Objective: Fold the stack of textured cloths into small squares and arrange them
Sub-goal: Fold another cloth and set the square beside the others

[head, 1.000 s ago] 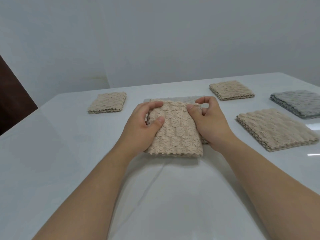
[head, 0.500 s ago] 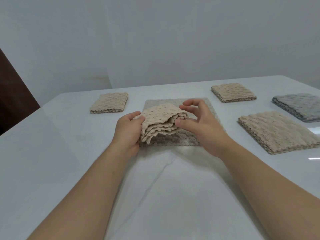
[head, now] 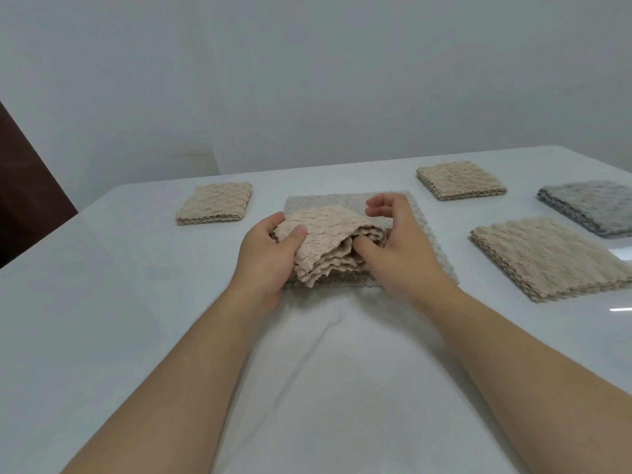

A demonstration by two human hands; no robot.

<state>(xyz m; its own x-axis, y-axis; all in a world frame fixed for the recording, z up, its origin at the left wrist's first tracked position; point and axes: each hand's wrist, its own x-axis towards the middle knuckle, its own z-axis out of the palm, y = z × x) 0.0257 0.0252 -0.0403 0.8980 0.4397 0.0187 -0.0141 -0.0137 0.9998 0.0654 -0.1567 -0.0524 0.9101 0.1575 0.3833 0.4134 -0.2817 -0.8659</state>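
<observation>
Cloth (head: 328, 239), beige, is lying bunched on grey cloth (head: 318, 201) midway between table (head: 102, 302) side edges; left hand (head: 270, 251) is grasping it; right hand (head: 403, 254) is pressing thumb into fold, fingers released.

Soft, even indoor light, cool grey cast; source we cannot place. Glossy table (head: 102, 302) carries small white glare streak at right edge, pale reflection just above it. Faint diffuse shadows lie under forearms (head: 191, 371) and left hand (head: 266, 258). Centre crisp: we read weave of beige cloth (head: 328, 234). Wall (head: 342, 80) flat, slightly mottled. Brown panel (head: 27, 200) at left dark. Wide lens bows table edges, stretches forearms toward lower corners.
</observation>
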